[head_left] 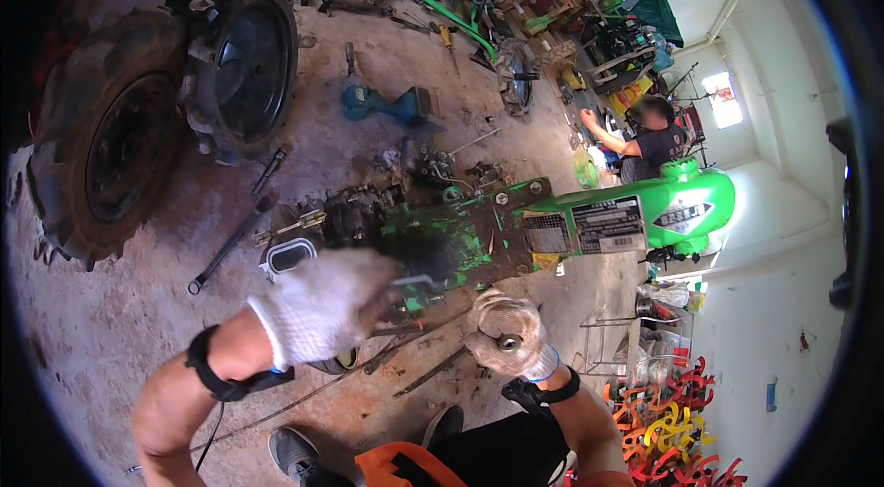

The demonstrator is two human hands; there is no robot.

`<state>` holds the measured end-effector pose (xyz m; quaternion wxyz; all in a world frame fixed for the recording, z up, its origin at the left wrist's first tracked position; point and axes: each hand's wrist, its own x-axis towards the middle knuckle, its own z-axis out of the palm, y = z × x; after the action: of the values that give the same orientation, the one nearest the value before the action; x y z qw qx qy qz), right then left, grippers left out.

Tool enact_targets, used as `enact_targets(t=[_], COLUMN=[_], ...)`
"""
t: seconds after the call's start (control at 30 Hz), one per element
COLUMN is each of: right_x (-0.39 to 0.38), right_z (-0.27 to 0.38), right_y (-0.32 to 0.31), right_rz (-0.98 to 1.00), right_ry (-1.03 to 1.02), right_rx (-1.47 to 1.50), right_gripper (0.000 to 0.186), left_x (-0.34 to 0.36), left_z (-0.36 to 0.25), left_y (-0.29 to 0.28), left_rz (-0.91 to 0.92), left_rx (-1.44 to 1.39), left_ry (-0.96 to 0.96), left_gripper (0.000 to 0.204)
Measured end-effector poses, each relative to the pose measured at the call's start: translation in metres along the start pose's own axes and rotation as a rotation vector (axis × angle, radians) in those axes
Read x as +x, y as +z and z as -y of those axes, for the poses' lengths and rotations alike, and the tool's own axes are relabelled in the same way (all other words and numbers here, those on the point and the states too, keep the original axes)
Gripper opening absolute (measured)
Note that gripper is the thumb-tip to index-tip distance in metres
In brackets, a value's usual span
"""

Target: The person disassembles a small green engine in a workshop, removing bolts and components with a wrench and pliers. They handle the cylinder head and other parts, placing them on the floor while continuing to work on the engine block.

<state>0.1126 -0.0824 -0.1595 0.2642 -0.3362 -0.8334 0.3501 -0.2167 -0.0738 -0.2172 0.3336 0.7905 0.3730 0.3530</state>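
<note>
Green machine frame (pixel 479 234), greasy and rusted, lies on the workshop floor (pixel 110 321) ahead of the person. Left hand (pixel 322 303), gloved, reaches forward against its dark end, fingers curled around a small metal tool (pixel 414 282). Right hand (pixel 505 332), gloved, hovers just below the frame, closed around a metal nut (pixel 507 340).

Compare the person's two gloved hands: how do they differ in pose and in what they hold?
The left hand reaches forward to the green machine frame, gripping a metal tool; the right hand stays back, palm up, cupping a small metal nut. The left looks blurred, the right sharp. Both wear white knit gloves and black wrist straps.
</note>
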Motion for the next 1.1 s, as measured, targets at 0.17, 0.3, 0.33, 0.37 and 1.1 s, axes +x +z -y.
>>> enact_targets(t=[0.17, 0.3, 0.33, 0.37, 1.1], right_x=[0.001, 0.000, -0.001, -0.001, -0.014], right_z=[-0.002, 0.000, 0.001, 0.000, -0.008], right_y=[-0.007, -0.009, -0.010, -0.012, -0.014], right_rz=[0.067, 0.125, 0.159, 0.193, 0.148], right_ry=[0.023, 0.099, 0.134, 0.169, 0.158], right_rx=[-0.005, -0.032, -0.034, -0.036, -0.022], right_gripper=[0.029, 0.029, 0.024, 0.023, 0.033], left_x=[0.069, 0.133, 0.146, 0.157, 0.202], left_z=[0.028, 0.052, 0.056, 0.060, 0.084], left_y=[-0.053, -0.044, -0.036, -0.027, 0.012], left_rz=[0.111, 0.288, 0.294, 0.311, 0.460], left_rx=[0.052, -0.123, -0.137, -0.145, -0.236], left_ry=[-0.230, -0.406, -0.373, -0.359, 0.018], left_gripper=[0.035, 0.047, 0.048, 0.050, 0.033])
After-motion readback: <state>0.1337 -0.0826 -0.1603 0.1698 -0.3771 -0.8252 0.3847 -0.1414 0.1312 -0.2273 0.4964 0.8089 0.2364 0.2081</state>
